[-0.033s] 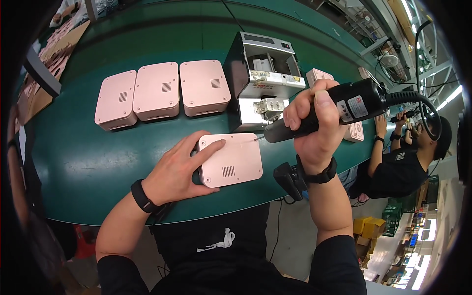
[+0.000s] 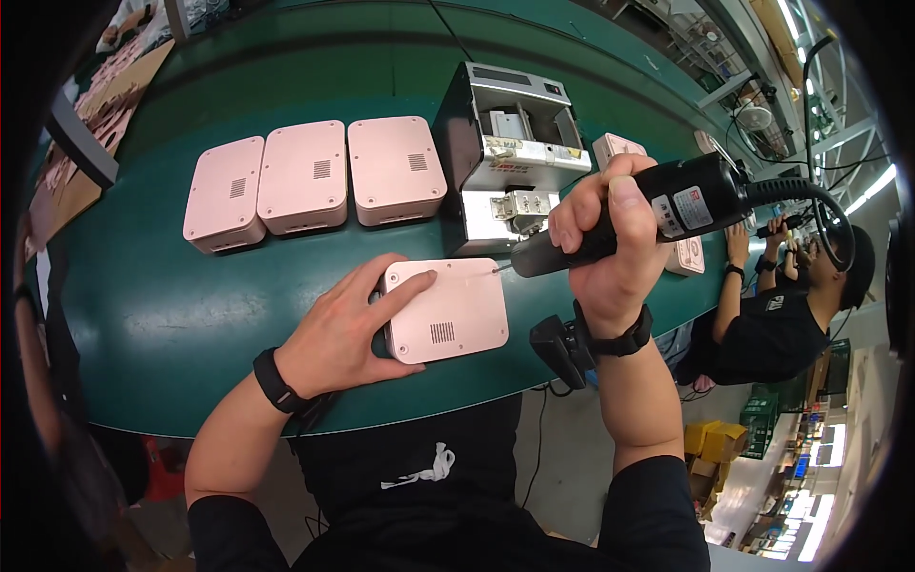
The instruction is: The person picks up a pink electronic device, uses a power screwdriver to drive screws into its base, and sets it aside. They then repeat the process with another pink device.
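A pink plastic housing lies flat on the green table, its vented face with corner screw holes upward. My left hand grips its left side, thumb at the near edge and index finger across the top. In my right hand is a black electric screwdriver, held sideways with its cable running off to the right. The thin bit reaches the housing's far right corner hole. Whether a screw sits under the tip is too small to tell.
Three similar pink housings stand in a row at the far left. Beyond my right hand is a grey and black screw feeder machine. More pink parts lie to its right. A co-worker sits at the right side of the table.
Inside the screw feeder, a pale part has shifted and shows more white. My hands, the electric screwdriver and the housing have not visibly moved.
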{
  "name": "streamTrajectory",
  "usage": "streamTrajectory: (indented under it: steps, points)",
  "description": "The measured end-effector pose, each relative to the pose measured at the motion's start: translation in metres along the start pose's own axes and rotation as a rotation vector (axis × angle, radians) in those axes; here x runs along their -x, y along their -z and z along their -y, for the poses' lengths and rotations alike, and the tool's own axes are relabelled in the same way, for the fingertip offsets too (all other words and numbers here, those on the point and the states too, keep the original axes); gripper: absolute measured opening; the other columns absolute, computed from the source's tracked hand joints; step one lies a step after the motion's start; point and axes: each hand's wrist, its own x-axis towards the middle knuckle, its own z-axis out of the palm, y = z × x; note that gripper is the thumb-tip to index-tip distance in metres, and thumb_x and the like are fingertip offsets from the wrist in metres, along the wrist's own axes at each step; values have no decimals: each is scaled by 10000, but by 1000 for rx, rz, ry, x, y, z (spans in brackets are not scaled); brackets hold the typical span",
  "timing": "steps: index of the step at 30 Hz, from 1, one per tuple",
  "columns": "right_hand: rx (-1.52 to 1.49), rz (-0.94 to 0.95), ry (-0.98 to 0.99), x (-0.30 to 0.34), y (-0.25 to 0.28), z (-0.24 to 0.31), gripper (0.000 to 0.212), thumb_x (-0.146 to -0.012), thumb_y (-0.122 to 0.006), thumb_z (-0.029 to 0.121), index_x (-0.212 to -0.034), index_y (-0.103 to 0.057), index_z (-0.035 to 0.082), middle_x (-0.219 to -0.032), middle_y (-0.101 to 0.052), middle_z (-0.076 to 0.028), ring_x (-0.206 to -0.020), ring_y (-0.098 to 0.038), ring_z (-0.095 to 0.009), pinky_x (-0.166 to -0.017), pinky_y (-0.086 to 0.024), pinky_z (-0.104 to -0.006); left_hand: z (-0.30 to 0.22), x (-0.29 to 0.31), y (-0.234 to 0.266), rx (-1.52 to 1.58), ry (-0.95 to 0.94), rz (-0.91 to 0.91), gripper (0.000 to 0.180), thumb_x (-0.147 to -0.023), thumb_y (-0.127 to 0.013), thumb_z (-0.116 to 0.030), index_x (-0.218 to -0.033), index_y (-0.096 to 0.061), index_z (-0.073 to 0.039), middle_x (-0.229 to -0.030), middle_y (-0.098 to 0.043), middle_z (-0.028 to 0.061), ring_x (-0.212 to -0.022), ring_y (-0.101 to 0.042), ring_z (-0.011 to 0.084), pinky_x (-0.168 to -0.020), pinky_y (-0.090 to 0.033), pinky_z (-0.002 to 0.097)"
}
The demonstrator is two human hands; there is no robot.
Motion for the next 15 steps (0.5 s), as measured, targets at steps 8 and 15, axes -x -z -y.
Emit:
streamTrajectory:
  steps: [8,15]
  points:
    - [-61,-54,0,1,-3,2,148,-926,-558,159,-945,-480,34,-646,-508,-65,-499,-494,-164,-496,-440,-325,-7,-1,3,-52,-22,6,903,-643,-880,-315,-1444,-487,-177,-1353,-464,174,-1168,-550,377,-975,-491,442]
    - [54,33,-58,-3,-2,4,137,-930,-568,124,-993,-511,16,-647,-520,-66,-515,-526,-173,-489,-445,-305,-13,-7,6,-88,-27,26,904,-631,-885,-352,-1437,-504,-201,-1344,-483,185,-1153,-559,384,-973,-490,446]
